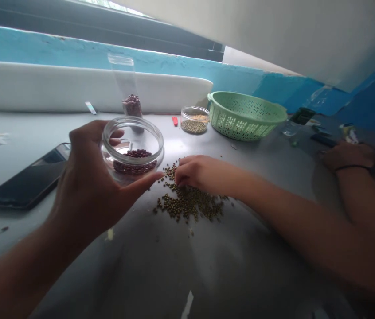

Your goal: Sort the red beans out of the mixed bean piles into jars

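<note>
Head view: a loose pile (pixel 190 204) of small greenish-brown seeds lies spread on the grey table (pixel 154 266), and everything else is placed from it. To the left of the pile and a little beyond it, the left hand (pixel 89 177) holds a round glass jar (pixel 132 153), thumb along the near side and fingers round the far left. Dark red beans (pixel 134 167) cover the bottom of the jar; whether its base touches the table cannot be told. At the pile's far side the right hand (pixel 202 173) reaches in from the right, fingers drawn close together and pointing down into the seeds; whether they pinch any cannot be seen.

Beyond the pile stand a tall container (pixel 124 82), partly filled with reddish beans, and a low clear dish (pixel 182 119) of small seeds, with a red clip (pixel 174 121) between them. Beyond the pile to the right is a green basket (pixel 237 127). Well to its left lies a phone (pixel 28 181); far to its right is another person's hand (pixel 350 155), a dark band (pixel 352 167) at the wrist.
</note>
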`<control>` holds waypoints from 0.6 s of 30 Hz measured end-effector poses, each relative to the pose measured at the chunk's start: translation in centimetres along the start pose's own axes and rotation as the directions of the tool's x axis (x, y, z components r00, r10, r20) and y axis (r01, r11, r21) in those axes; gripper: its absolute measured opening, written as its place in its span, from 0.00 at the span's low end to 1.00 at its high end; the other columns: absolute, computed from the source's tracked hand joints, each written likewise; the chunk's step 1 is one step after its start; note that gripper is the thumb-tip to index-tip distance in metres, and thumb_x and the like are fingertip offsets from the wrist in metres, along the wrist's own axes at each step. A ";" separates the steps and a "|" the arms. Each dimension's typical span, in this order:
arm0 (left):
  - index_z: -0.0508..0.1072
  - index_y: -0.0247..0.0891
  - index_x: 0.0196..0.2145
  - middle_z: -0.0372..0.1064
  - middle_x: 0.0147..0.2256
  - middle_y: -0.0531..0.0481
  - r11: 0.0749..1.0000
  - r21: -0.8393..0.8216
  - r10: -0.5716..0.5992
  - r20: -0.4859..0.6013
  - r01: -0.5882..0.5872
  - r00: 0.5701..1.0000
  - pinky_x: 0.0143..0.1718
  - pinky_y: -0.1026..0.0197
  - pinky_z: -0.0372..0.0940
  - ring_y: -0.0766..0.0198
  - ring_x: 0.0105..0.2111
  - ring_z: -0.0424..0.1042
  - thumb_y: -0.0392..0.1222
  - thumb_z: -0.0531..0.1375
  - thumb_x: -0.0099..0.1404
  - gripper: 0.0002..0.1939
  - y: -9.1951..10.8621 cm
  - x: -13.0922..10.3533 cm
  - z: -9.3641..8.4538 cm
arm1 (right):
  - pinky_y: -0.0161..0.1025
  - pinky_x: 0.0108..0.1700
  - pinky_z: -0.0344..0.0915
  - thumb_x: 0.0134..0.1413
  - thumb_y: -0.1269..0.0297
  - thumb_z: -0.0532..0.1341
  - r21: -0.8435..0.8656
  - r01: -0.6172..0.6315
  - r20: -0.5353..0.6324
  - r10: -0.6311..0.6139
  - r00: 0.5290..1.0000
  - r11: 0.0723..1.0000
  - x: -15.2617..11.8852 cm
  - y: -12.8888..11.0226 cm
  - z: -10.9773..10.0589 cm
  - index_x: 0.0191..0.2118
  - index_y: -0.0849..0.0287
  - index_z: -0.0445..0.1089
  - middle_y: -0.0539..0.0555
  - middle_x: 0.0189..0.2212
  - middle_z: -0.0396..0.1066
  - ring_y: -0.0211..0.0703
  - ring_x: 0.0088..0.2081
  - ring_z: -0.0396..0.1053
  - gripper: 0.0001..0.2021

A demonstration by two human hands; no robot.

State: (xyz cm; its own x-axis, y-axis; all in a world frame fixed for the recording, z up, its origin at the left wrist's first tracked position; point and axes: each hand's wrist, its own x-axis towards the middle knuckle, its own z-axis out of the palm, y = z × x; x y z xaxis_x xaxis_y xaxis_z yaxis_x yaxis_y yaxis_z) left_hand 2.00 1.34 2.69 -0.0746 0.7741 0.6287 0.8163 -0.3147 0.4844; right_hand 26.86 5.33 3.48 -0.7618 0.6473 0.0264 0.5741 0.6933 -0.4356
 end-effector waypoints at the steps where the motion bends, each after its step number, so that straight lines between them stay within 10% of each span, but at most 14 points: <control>1: 0.64 0.40 0.62 0.69 0.56 0.35 1.000 -0.001 0.007 -0.005 -0.007 1.000 0.49 0.30 0.72 0.30 0.53 0.75 0.68 0.73 0.37 0.58 0.0 0.0 0.0 | 0.39 0.46 0.63 0.64 0.76 0.62 0.000 -0.010 0.016 0.010 1.000 1.000 0.1 0.0 0.1 0.38 0.60 0.79 0.55 0.41 0.77 0.41 0.42 0.71 0.08; 18: 0.63 0.35 0.64 0.70 0.58 0.28 0.986 0.021 0.165 0.036 -0.166 0.986 0.50 0.27 0.73 0.26 0.54 0.76 0.65 0.72 0.48 0.53 -0.5 -0.5 0.6 | 0.36 0.41 0.62 0.59 0.79 0.62 0.107 -0.030 -0.025 0.033 0.999 0.994 -1.9 -1.6 -1.9 0.36 0.59 0.77 0.50 0.35 0.79 0.37 0.36 0.71 0.09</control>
State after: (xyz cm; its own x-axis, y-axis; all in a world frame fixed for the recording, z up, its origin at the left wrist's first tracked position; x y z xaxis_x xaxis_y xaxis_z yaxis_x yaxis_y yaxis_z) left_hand 1.95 1.44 1.81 0.0818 0.7308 0.6777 0.8293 -0.4271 0.3605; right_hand 27.97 3.65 5.85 -0.7350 0.6772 0.0347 0.5609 0.6359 -0.5302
